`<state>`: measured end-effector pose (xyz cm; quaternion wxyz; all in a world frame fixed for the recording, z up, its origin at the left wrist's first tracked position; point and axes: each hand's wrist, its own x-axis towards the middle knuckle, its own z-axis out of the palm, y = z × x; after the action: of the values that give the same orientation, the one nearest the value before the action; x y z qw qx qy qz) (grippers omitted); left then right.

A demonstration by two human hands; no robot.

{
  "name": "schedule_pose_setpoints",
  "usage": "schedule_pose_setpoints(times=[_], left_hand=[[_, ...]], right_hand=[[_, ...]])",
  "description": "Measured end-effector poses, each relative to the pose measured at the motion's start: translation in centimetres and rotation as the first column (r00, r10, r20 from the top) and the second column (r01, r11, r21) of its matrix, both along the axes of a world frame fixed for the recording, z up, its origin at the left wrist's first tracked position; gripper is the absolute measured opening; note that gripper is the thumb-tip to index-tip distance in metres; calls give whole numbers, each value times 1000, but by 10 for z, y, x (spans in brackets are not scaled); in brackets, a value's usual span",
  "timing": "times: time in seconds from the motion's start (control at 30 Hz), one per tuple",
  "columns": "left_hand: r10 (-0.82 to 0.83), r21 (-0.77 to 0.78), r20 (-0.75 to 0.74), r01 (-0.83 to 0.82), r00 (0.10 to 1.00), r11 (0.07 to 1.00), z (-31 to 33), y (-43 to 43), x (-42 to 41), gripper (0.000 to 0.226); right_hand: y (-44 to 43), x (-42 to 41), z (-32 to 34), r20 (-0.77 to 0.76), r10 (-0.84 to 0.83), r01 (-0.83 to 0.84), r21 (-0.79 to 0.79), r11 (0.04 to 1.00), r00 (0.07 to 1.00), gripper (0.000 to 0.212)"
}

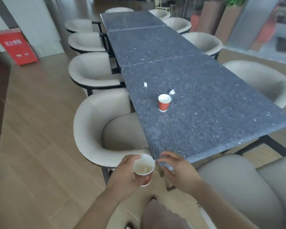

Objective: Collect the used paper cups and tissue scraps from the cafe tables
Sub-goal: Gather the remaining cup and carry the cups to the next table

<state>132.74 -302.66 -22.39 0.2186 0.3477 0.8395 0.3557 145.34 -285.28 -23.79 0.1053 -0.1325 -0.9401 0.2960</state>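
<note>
My left hand (124, 174) grips a red paper cup (144, 169) with a white inside, held below the near corner of the dark stone table (213, 113). Something pale lies in the held cup. My right hand (175, 171) hovers beside it with fingers spread and holds nothing. A second red paper cup (164, 102) stands upright on the table, well beyond both hands. One white tissue scrap (172, 92) lies just behind that cup. Another tissue scrap (145, 84) lies farther back near the table's left edge.
Beige tub chairs line both long sides; the nearest left chair (96, 129) is tucked against the table beside my left hand, another chair (248, 187) at lower right. Two more tables (149, 45) continue away. A red box (15, 47) stands on the wood floor, far left.
</note>
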Motion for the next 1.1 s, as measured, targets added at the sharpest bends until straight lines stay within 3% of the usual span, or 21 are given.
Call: schedule_pose_setpoints(times=[0.3, 0.63, 0.97, 1.1], left_hand=[[-163, -36, -32, 162, 986, 986, -11, 100, -65, 62], [-179, -117, -82, 169, 980, 979, -29, 238, -157, 65], [-138, -228, -20, 130, 990, 965, -45, 287, -193, 69], [-111, -201, -23, 105, 994, 974, -50, 284, -204, 66]], right_hand=[[82, -68, -12, 81, -95, 97, -17, 995, 992, 28], [224, -151, -22, 111, -121, 129, -62, 990, 986, 27], [298, -216, -53, 284, -75, 74, 14, 997, 956, 37], [302, -227, -69, 391, -45, 21, 64, 998, 919, 27]])
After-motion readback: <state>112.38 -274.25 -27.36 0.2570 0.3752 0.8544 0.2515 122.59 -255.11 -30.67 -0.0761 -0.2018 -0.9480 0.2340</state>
